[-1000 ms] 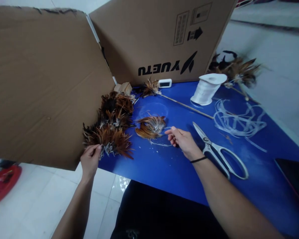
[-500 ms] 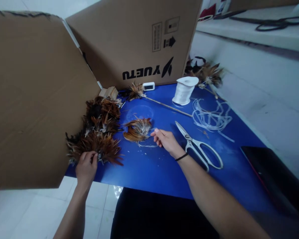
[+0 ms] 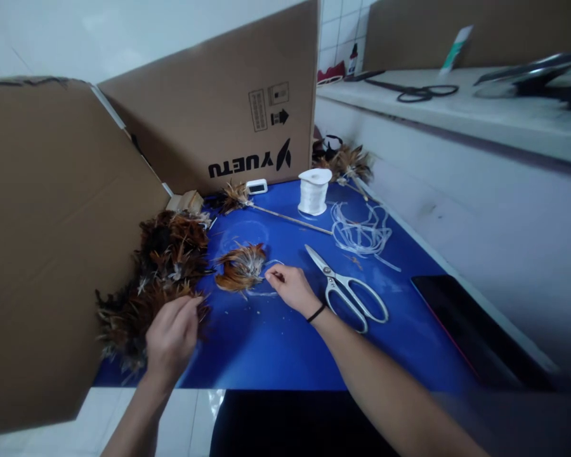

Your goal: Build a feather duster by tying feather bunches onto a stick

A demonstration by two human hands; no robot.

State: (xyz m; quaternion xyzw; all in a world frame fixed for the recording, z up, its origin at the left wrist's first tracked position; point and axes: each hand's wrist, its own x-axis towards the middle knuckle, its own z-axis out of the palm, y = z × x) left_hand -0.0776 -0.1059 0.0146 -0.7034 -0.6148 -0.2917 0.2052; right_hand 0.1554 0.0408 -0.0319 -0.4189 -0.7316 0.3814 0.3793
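Note:
My left hand (image 3: 171,330) is closed, fingers pressed together, over the right edge of a large pile of brown feathers (image 3: 133,317). Whatever it holds is hidden behind the fingers. My right hand (image 3: 291,287), with a dark band at its wrist, is closed in a pinch. Its fingertips are at the pale quill end of a small feather bundle (image 3: 240,268) lying on the blue tabletop (image 3: 266,355). A thin whitish string (image 3: 261,294) runs by the bundle and passes under this hand; what the fingertips pinch is too small to tell.
Scissors (image 3: 345,289) lie half open right of my right hand. Behind stand a white ribbon spool (image 3: 313,193), a ribbon tangle (image 3: 361,231) and a feather-tipped stick (image 3: 290,219). Cardboard panels (image 3: 209,108) wall the left and back. A dark flat device (image 3: 476,330) lies at right.
The view has tilted up and swung right. My left hand has lifted slightly and shifted right against the feather pile. My right hand stays by the small bundle, its fingertips closer to the quills.

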